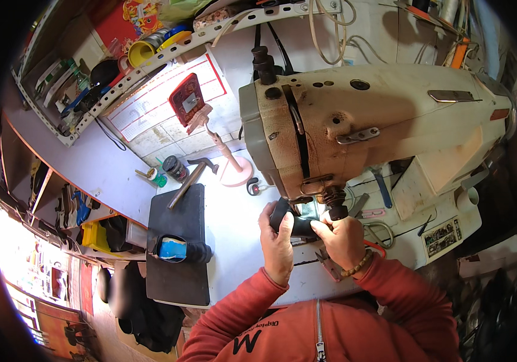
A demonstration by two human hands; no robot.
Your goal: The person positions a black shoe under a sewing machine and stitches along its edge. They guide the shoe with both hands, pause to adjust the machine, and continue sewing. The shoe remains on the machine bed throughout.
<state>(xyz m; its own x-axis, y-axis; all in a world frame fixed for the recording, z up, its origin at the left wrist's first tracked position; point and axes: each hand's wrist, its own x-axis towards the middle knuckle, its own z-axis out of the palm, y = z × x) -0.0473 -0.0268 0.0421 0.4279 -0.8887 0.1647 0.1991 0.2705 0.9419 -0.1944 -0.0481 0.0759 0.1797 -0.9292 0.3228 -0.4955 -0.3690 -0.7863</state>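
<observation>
Both hands hold a black shoe-like piece (302,227) under the head of a large, worn beige sewing machine (324,130). My left hand (277,238) is closed round its left end, thumb on the near side. My right hand (344,241), with a beaded bracelet at the wrist, pinches its right edge. The needle area lies just beyond the piece, lit brightly and partly hidden by it. To the left, a black shoe (198,251) with something blue in its opening stands on a dark board (177,280).
A hammer (186,184) lies across the board's far end, near a dark jar (175,169) and a pink stand (234,172). Pliers (329,265) lie beside my right wrist. A perforated metal shelf (168,55) runs along the back, and a side shelf (68,163) is at left.
</observation>
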